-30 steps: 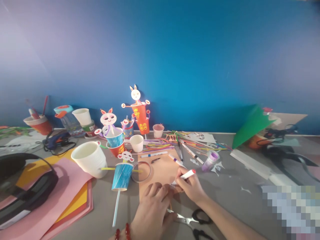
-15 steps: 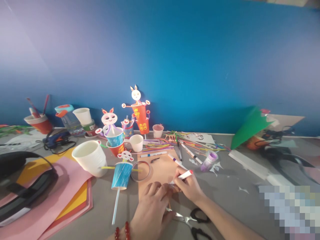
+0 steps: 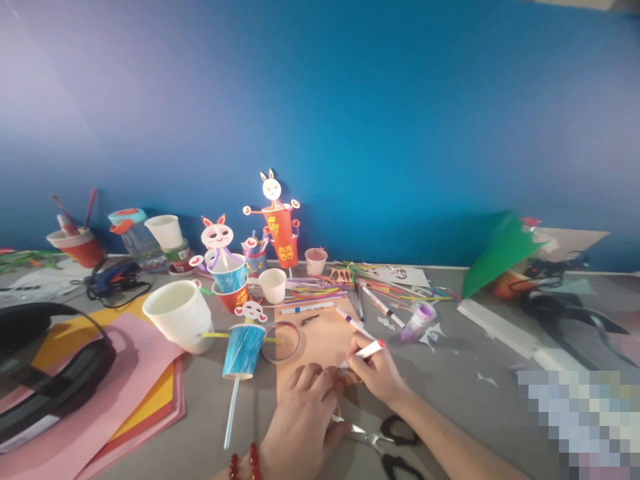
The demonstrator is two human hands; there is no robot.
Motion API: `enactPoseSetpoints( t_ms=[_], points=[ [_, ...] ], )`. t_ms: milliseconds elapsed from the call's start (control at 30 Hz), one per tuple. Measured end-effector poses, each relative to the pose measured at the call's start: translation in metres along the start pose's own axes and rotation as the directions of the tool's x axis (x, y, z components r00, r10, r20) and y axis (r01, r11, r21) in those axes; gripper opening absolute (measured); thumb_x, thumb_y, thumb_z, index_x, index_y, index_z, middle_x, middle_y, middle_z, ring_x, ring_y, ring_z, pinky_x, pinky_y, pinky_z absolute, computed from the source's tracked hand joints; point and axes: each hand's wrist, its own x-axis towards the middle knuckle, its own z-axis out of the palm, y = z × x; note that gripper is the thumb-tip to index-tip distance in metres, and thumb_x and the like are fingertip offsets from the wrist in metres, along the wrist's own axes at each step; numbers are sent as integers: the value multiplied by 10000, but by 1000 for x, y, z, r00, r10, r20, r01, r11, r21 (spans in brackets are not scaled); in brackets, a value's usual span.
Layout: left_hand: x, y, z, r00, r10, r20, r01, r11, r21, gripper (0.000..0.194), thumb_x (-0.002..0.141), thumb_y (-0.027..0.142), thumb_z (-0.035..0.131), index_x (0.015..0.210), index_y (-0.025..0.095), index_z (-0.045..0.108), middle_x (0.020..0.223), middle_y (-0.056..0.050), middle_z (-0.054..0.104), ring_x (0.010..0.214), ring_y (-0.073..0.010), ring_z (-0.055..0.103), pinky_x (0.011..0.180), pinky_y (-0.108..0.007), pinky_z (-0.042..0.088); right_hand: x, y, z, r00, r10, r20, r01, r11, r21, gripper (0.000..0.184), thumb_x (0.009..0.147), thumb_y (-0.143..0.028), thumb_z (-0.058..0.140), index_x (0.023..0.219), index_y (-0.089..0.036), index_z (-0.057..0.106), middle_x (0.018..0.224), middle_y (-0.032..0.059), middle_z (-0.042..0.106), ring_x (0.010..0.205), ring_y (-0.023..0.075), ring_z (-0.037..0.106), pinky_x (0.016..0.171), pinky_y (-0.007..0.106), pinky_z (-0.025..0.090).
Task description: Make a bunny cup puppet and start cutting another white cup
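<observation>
My right hand (image 3: 379, 375) grips a white marker (image 3: 369, 349) with a red cap end. Its tip points down and left, close to the fingertips of my left hand (image 3: 309, 408). That hand is curled low over the brown card sheet (image 3: 320, 333), fingers together. Whatever small piece lies beneath its fingertips is mostly hidden. Scissors (image 3: 370, 437) with black handles lie just below and between both hands. To the left stands a blue paper-cup puppet (image 3: 243, 351) with a white animal face and a straw. A thin ring (image 3: 301, 343) rests on the card's left part.
Stacked white cups (image 3: 175, 313) stand left, beside coloured paper (image 3: 135, 373) and a headset (image 3: 55, 380). Decorated cup puppets (image 3: 278, 233) stand farther back. Several markers (image 3: 383, 305), pipe cleaners (image 3: 320, 288) and a purple glitter jar (image 3: 419, 321) lie beyond the card. A blue wall (image 3: 380, 133) closes the back.
Almost nothing differs. The marker and my right hand show only a very slight shift; my left hand stays in place.
</observation>
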Motion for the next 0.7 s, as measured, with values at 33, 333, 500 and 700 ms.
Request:
enactPoseSetpoints(
  t_ms=[33,333,500,700],
  points=[
    [0,0,0,1000,-2,2,2,1000,4,493,899,390,628,1369,283,524,1368,-30,566,1171,-291,459,1057,-441,373,0,0,0,1000,-2,-1,2,1000,-1,185,801,-167,479,639,-240,427,497,-85,423,455,117,426,469,214,317],
    [1,-1,0,1000,-5,-1,5,1000,-3,476,900,397,631,1350,274,539,1353,-28,576,1155,-286,467,1039,-442,387,1,4,-1,999,-26,-19,26,1000,-15,198,783,-159,489,620,-234,406,523,-81,385,481,112,385,473,219,280],
    [1,-1,-1,1000,11,-8,-11,1000,-3,474,905,385,626,1355,264,535,1371,-22,569,1168,-282,462,1049,-440,380,0,3,-1,998,-26,-63,25,999,-20,190,791,-162,465,631,-235,392,537,-81,362,491,112,371,481,222,276],
    [1,-1,0,1000,9,-20,-10,1000,-18,471,892,352,645,1342,260,540,1364,-15,576,1166,-278,464,1041,-433,388,0,3,-1,997,-27,-69,24,999,-42,185,798,-176,486,641,-234,405,543,-81,376,486,111,376,476,221,280]
  ],
)
